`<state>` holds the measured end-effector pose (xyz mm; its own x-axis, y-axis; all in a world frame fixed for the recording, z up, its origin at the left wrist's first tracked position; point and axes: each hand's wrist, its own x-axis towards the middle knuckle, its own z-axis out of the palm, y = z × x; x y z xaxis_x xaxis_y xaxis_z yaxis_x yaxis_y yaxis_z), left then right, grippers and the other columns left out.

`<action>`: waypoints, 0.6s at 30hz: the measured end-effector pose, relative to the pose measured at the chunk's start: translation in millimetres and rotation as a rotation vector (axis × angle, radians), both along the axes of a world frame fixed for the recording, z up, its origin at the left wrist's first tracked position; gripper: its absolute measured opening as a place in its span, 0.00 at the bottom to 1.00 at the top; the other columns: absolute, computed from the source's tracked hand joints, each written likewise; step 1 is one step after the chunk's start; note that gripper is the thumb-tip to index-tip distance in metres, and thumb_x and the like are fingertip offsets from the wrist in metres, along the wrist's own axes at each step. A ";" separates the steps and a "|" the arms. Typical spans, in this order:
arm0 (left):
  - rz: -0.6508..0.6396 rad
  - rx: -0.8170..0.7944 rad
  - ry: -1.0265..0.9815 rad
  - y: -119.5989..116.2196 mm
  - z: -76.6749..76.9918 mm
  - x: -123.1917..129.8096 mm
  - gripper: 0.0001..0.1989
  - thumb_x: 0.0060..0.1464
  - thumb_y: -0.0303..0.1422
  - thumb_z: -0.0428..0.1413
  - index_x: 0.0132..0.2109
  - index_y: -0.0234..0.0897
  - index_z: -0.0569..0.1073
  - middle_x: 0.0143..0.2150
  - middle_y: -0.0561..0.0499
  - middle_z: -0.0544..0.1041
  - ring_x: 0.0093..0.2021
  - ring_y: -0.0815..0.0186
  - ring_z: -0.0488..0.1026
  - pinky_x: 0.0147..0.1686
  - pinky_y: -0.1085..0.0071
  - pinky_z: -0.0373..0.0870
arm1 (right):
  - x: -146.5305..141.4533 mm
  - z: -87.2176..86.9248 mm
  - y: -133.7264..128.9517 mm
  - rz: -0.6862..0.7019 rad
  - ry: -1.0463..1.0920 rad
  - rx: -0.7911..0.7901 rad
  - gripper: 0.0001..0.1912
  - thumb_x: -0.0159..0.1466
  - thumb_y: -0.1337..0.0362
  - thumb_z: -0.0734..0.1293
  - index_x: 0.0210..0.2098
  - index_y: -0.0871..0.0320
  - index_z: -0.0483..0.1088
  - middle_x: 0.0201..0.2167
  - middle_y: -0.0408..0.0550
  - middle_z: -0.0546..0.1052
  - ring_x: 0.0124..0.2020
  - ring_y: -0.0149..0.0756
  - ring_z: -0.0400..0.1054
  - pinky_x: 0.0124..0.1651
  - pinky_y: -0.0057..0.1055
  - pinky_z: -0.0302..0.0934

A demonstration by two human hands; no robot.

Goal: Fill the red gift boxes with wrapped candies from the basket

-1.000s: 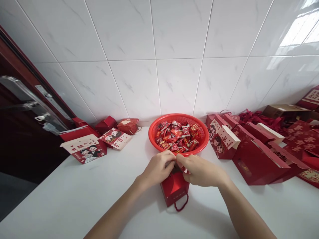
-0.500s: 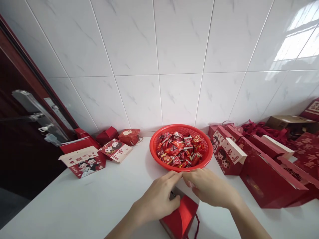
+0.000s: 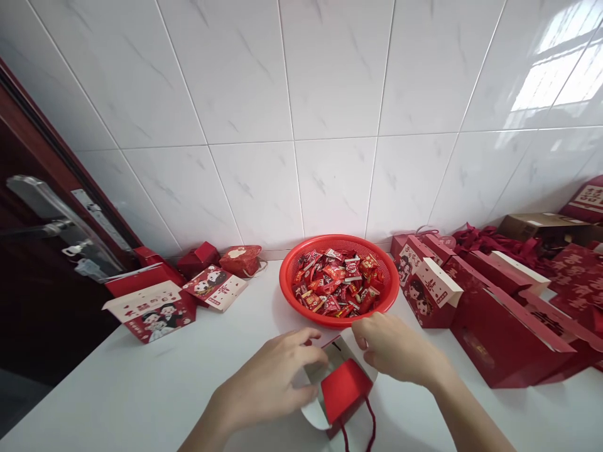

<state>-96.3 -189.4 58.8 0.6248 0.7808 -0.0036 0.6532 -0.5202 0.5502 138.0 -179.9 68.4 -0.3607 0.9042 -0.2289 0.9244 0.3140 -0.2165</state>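
Note:
A small red gift box (image 3: pixel 346 386) with a pale inside and a dark red cord handle lies in front of me, its top flaps spread apart. My left hand (image 3: pixel 277 376) is at the left side of the box, fingers apart and curved around a flap's edge, gripping nothing that I can see. At the far right edge of the box, my right hand (image 3: pixel 400 351) has its fingers curled closed at a flap; the fingertips are partly hidden. Just beyond both hands stands a red plastic basket (image 3: pixel 288 295) full of wrapped candies (image 3: pixel 336 282).
On the left are printed red and cream gift boxes (image 3: pixel 160 314) and a small red pouch (image 3: pixel 241 260), near a dark door (image 3: pixel 42 301). Larger red boxes (image 3: pixel 499 333) and dark red ribbons (image 3: pixel 499 248) crowd the right. A tiled wall (image 3: pixel 336 182) closes off the back.
My left hand has moved left, off the top of the box, and its fingers have spread. The box's flaps have opened, showing the pale inside. My right hand has shifted slightly right.

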 end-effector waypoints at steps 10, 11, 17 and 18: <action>0.100 -0.255 0.061 6.4 -11.1 -6.9 0.37 0.46 0.32 0.62 0.65 0.50 0.71 0.62 0.49 0.77 0.60 0.50 0.72 0.53 0.65 0.71 | -16.1 -13.9 -4.8 0.177 0.015 0.078 0.12 0.60 0.76 0.63 0.36 0.58 0.77 0.38 0.52 0.79 0.37 0.40 0.74 0.29 0.31 0.44; 0.103 -0.268 0.065 6.7 -11.2 -7.2 0.38 0.46 0.32 0.62 0.66 0.50 0.70 0.64 0.49 0.75 0.61 0.50 0.71 0.54 0.65 0.71 | -16.8 -14.7 -5.7 0.198 -0.005 0.053 0.11 0.61 0.74 0.64 0.36 0.58 0.78 0.37 0.53 0.80 0.37 0.41 0.74 0.28 0.32 0.44; 0.137 -0.366 0.163 7.3 -2.1 -6.0 0.43 0.48 0.34 0.61 0.72 0.49 0.62 0.73 0.50 0.62 0.71 0.48 0.60 0.65 0.60 0.61 | -15.5 -7.9 -2.6 0.308 -0.040 -0.088 0.11 0.63 0.67 0.66 0.40 0.58 0.81 0.39 0.53 0.81 0.35 0.41 0.74 0.28 0.31 0.47; 0.138 -0.377 0.179 7.6 -0.6 -5.6 0.44 0.48 0.35 0.61 0.72 0.48 0.61 0.74 0.49 0.62 0.71 0.48 0.59 0.66 0.60 0.60 | -13.1 -6.1 -1.1 0.330 0.001 -0.096 0.10 0.63 0.65 0.68 0.41 0.58 0.81 0.39 0.52 0.81 0.36 0.41 0.74 0.29 0.31 0.48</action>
